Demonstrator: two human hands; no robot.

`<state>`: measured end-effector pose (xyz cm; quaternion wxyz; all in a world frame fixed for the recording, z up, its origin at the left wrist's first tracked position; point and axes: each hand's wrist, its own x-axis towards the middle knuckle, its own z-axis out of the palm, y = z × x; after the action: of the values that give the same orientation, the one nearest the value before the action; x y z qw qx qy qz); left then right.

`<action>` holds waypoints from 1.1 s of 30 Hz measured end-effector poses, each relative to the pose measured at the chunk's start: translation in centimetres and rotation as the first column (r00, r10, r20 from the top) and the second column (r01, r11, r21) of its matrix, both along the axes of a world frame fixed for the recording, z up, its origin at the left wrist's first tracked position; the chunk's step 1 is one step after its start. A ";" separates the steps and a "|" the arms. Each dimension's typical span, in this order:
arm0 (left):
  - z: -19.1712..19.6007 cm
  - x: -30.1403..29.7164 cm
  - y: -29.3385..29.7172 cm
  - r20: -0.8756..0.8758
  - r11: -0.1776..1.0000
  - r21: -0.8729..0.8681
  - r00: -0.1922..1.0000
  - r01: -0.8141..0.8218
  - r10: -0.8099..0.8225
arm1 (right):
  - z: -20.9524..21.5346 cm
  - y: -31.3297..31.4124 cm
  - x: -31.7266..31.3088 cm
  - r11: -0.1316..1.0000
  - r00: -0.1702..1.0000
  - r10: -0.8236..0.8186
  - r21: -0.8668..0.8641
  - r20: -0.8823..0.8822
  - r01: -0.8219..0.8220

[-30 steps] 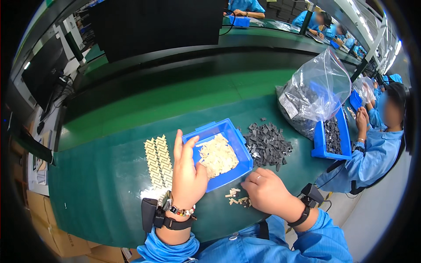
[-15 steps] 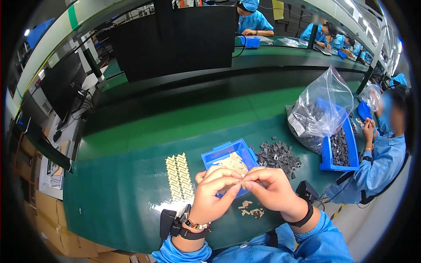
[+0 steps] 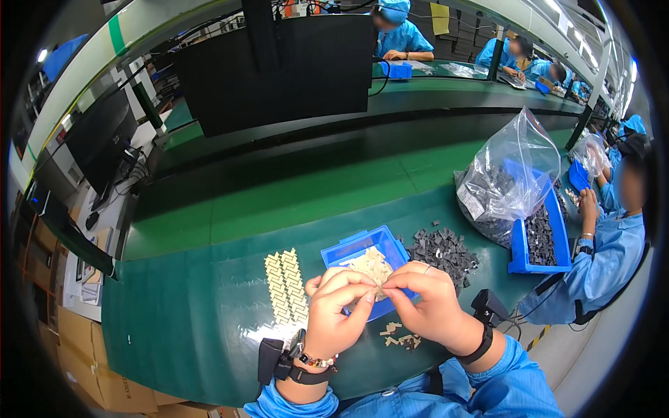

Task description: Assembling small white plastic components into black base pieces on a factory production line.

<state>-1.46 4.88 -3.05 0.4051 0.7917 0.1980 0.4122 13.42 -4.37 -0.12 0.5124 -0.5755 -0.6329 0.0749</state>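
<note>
My left hand (image 3: 341,306) and my right hand (image 3: 431,301) meet fingertip to fingertip above the near edge of a blue tray (image 3: 348,245). Both are closed in a pinch on something small and pale, mostly hidden by the fingers; its kind cannot be made out. Inside the tray lies a heap of cream-coloured flat pieces (image 3: 374,263). Left of my left hand, neat rows of cream pieces (image 3: 279,284) with dark gaps lie on the table. Several loose cream and dark bits (image 3: 398,337) are scattered below my right hand.
A pile of dark grey pieces (image 3: 446,254) spreads right of the tray. Beyond it stand a clear plastic bag (image 3: 512,174) of dark pieces and a blue bin (image 3: 563,240). A co-worker (image 3: 613,244) sits at the right. A black panel (image 3: 279,76) hangs over the far side.
My fingertips have shifted slightly, with the right-hand fingers a little straighter. Both hands keep their pinch over the tray. The view has tilted slightly.
</note>
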 end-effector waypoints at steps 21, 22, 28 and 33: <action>-0.3 0.5 -0.3 -0.105 0.970 0.219 0.986 -0.101 0.126 | -0.8 0.8 0.5 1.000 0.984 0.017 0.019 0.177 -0.021; -0.3 0.5 -0.4 -0.105 0.970 0.219 0.986 -0.101 0.126 | -0.8 0.7 0.5 1.000 0.983 0.019 0.019 0.184 -0.023; -0.4 0.6 -0.4 -0.122 0.949 0.289 0.978 -0.129 0.170 | -1.0 0.7 0.0 0.995 0.941 -0.091 0.055 0.326 0.077; -0.4 0.5 -0.3 -0.149 0.946 0.287 0.968 -0.152 0.200 | -1.0 0.7 -0.3 0.981 0.911 -0.185 0.018 0.368 0.192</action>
<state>-0.96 4.60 -3.41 0.2345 0.8523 0.2445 0.3986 13.09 -3.65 -1.12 0.3843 -0.6423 -0.6586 -0.0780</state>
